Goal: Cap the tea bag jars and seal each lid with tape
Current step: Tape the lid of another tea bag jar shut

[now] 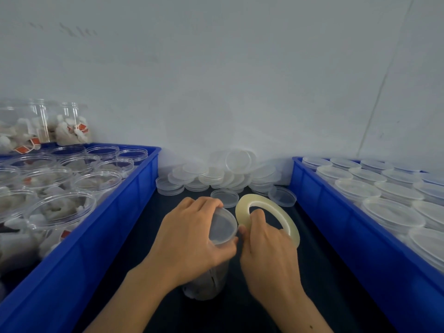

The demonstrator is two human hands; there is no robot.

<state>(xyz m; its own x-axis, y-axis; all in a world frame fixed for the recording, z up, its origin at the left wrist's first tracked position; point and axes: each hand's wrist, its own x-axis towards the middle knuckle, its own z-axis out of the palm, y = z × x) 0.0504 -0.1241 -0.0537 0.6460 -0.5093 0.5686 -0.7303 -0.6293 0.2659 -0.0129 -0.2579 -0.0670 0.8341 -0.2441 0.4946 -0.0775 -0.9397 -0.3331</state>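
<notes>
A clear jar with tea bags stands on the dark table between two blue crates, its translucent lid on top. My left hand grips the lid from the left, fingers curled over its rim. My right hand holds a roll of clear tape, fingers hooked through its hole, with thumb and forefinger pinching at the lid's right edge. The tape strip itself is too thin to make out.
The left blue crate holds several open jars of tea bags. The right blue crate holds several lidded jars. A pile of loose lids lies against the white wall behind the jar.
</notes>
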